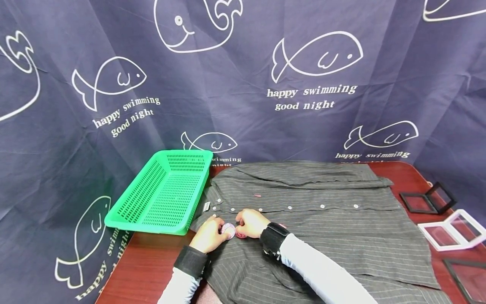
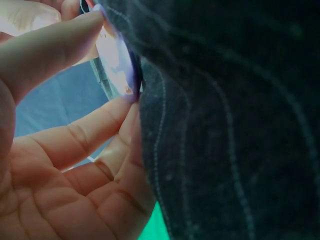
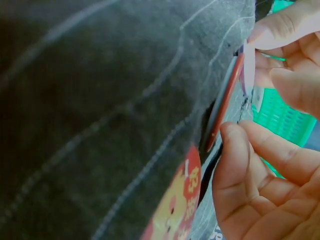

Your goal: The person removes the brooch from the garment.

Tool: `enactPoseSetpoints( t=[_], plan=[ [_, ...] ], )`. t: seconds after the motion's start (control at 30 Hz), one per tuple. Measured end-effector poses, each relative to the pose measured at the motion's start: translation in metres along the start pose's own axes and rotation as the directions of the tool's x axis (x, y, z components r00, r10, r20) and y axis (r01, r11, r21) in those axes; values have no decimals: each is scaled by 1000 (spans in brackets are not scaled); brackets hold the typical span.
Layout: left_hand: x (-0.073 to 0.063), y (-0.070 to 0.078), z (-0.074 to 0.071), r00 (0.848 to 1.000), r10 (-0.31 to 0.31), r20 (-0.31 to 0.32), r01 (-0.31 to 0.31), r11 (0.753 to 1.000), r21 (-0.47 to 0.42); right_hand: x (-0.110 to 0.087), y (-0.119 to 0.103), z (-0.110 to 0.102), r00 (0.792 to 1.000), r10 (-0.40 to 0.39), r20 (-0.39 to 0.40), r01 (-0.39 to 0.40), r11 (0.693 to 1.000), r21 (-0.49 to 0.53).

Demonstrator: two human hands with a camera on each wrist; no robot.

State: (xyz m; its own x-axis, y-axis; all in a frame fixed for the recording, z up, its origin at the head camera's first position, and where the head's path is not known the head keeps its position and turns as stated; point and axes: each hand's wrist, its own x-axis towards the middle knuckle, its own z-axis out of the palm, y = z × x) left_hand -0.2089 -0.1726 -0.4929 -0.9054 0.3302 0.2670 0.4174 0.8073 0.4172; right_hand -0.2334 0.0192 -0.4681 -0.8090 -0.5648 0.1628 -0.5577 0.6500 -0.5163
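Found spread across most of the red-brown table (image 1: 138, 270): dark pinstriped shirt (image 1: 341, 240), collar end toward the left edge, hem toward the right edge. Noted near the collar end, below the row of white buttons (image 1: 290, 207): purple badge (image 1: 228, 231), pinched at the rim by the thumb and fingers of the left hand (image 1: 208, 236), with only the badge's width between them. Recorded just beside it: red-rimmed badge (image 1: 241, 233), with the right hand (image 1: 250, 223) at its edge, fingers bent, thumb somewhat apart in the right wrist view. Cannot tell whether gripped or merely touched. Also seen, by the right wrist: red-and-yellow badge (image 3: 180, 195) against the shirt.

Located at the table's far left corner: green basket (image 1: 172, 198), rim reaching past the left edge in the head view, near side close to the collar. Observed along the right edge, from far to near: black frame (image 1: 427, 198), white frame (image 1: 455, 232) and dark-edged frame (image 1: 471, 278), with a narrow bare strip between hem and frames. Widest open room: bare wood at the near left, between basket and left sleeve.
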Motion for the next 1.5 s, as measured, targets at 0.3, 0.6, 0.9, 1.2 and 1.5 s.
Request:
enactPoseSetpoints(
  t=[0.3, 0.6, 0.9, 1.2, 1.5],
  plan=[
    [0, 1, -1, 1000, -7, 11, 7, 1000, -17, 5, -2, 6, 1000, 2, 29, -2, 1000, -12],
    [-1, 0, -1, 1000, -13, 10, 13, 999, -33, 6, -5, 5, 999, -19, 33, 19, 1000, -5],
    [0, 0, -2, 1000, -16, -1, 16, 1000, -18, 10, -11, 5, 999, -25, 40, 24, 1000, 8],
    [-3, -3, 0, 1000, 12, -17, -12, 1000, -10, 8, -11, 9, 999, -31, 26, 30, 999, 32],
    [-1, 1, -6, 1000, 19, -16, -19, 999, -28, 7, -12, 7, 1000, -19, 5, 19, 998, 56]
  ],
)
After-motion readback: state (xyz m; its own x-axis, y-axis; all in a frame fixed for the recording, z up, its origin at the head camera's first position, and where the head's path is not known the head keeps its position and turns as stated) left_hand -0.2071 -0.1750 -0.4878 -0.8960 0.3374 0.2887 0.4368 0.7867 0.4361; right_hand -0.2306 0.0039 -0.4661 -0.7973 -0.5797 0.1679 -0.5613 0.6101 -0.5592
